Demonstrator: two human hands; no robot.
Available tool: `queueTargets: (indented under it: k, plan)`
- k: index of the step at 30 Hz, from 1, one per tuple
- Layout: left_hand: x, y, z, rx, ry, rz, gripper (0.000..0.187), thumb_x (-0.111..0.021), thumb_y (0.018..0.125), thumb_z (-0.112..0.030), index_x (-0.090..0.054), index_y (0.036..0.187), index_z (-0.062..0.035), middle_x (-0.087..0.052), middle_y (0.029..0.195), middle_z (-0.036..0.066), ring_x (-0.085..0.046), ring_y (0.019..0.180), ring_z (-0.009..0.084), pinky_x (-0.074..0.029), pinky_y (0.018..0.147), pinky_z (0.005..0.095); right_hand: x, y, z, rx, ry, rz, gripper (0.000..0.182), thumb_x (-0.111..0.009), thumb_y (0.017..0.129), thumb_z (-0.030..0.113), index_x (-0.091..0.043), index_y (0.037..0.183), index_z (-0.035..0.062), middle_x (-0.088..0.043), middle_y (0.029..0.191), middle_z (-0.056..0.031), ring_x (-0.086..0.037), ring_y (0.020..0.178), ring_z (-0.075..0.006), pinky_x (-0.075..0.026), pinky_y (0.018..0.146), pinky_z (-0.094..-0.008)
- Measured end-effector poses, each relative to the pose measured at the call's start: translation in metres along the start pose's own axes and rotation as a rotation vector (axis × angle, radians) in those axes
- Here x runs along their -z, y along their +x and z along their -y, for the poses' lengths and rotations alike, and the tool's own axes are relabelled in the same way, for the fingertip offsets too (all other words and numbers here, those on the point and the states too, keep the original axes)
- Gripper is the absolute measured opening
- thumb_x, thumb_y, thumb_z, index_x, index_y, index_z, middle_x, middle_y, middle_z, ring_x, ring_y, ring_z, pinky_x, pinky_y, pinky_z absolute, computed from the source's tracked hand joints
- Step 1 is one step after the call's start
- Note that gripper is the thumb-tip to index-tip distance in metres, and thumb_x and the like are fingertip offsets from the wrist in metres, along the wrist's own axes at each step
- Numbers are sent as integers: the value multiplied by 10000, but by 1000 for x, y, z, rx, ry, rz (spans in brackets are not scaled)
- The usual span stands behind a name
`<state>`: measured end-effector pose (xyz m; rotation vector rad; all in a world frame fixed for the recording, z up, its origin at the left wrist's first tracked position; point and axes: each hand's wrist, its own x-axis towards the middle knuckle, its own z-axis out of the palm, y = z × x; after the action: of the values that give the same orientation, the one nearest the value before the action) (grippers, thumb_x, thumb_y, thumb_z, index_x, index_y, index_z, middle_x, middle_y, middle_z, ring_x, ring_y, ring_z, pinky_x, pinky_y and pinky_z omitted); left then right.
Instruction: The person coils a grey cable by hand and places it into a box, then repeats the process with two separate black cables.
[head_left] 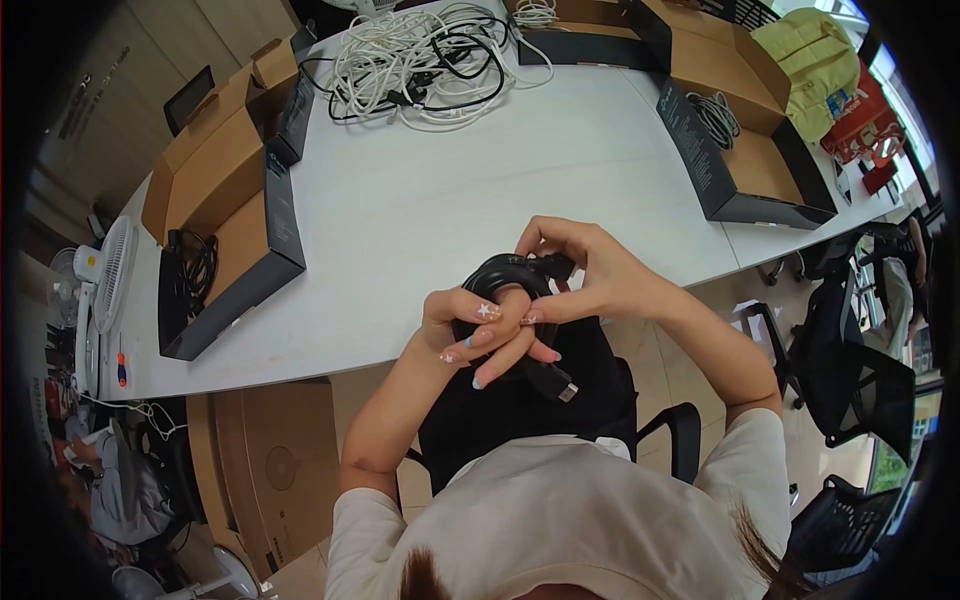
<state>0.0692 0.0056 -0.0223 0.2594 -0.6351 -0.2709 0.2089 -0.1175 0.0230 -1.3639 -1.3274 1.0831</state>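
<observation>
Over the near table edge I hold a coiled black cable (500, 272) between both hands. My left hand (470, 325) is closed round the coil's lower left side, its fingers running through the loop. My right hand (590, 275) grips the coil's right side, thumb and fingers bent about the cable near a black connector. One cable end, a black plug (552, 382) with a flat metal tip, hangs below my left fingers. Parts of the coil are hidden behind the fingers.
On the white table (470, 180) a tangled heap of white and black cables (420, 70) lies at the back. An open box (225, 240) at left holds black cable; another open box (760, 170) at right holds a grey cable coil (715, 120). A fan (115, 270) stands far left.
</observation>
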Motion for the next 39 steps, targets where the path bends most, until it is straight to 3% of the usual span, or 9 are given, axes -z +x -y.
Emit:
queueTargets:
  k: [4,6,10,13,18,25,28,33,39]
  plan:
    - [-17,-10,4,48,198,-219,200,-412,779,-102,-493,608,-39,-491,407,76,-614,522,249,-400,1019,398,-8,-9,6,46,-7,-25,446,-762,681,151,-550,1054,31,-605,815,4,-531,712,-50,-397,587,-180]
    - [-23,-14,7,57,365,-351,209,-480,766,-153,-538,812,43,-504,427,76,-620,533,236,-441,966,379,-11,-13,6,109,-56,-36,444,-754,688,139,-560,1074,33,-611,787,7,-537,689,-43,-406,564,-179]
    - [-40,-11,12,77,630,-649,477,-552,762,-223,-476,1098,107,-521,460,74,-625,549,218,-461,916,358,-11,-18,12,79,-225,-70,407,-709,736,103,-568,1113,40,-672,860,-53,-612,722,-89,-463,587,-200]
    - [-45,-8,14,63,658,-734,440,-563,772,-224,-505,1060,104,-524,468,76,-629,566,214,-462,916,353,-11,-20,22,18,-259,-60,388,-689,756,94,-568,1122,51,-679,906,-74,-645,728,-124,-486,587,-217]
    - [-43,-10,13,53,728,-794,361,-595,788,-227,-558,967,85,-548,495,82,-643,609,210,-466,909,340,-17,-18,15,134,-318,-102,390,-685,763,98,-569,1134,60,-671,893,-69,-661,716,-148,-503,580,-244]
    - [-61,-15,14,94,694,-839,257,-670,753,-124,-605,893,80,-621,688,125,-666,709,246,-548,678,339,-25,-18,12,312,-422,-114,447,-724,700,88,-588,1124,63,-639,878,-69,-614,712,-177,-493,612,-272]
    - [-67,-18,17,145,785,-801,242,-696,731,-102,-608,872,74,-636,735,123,-668,713,238,-549,677,304,-28,-19,13,447,-485,-115,471,-760,667,145,-593,1096,50,-590,782,-57,-543,660,-191,-454,589,-305]
    - [-73,-19,25,106,865,-805,246,-742,706,-11,-604,897,57,-640,733,101,-665,789,185,-552,688,288,-35,-16,11,520,-665,-146,470,-754,654,225,-585,1058,55,-551,729,-38,-544,664,-210,-448,559,-311]
    - [-73,-23,25,139,985,-910,283,-775,688,-53,-606,894,46,-640,720,77,-665,787,172,-529,678,262,-36,-9,3,627,-818,-203,468,-715,640,252,-587,1047,62,-528,712,-25,-544,624,-203,-429,487,-304]
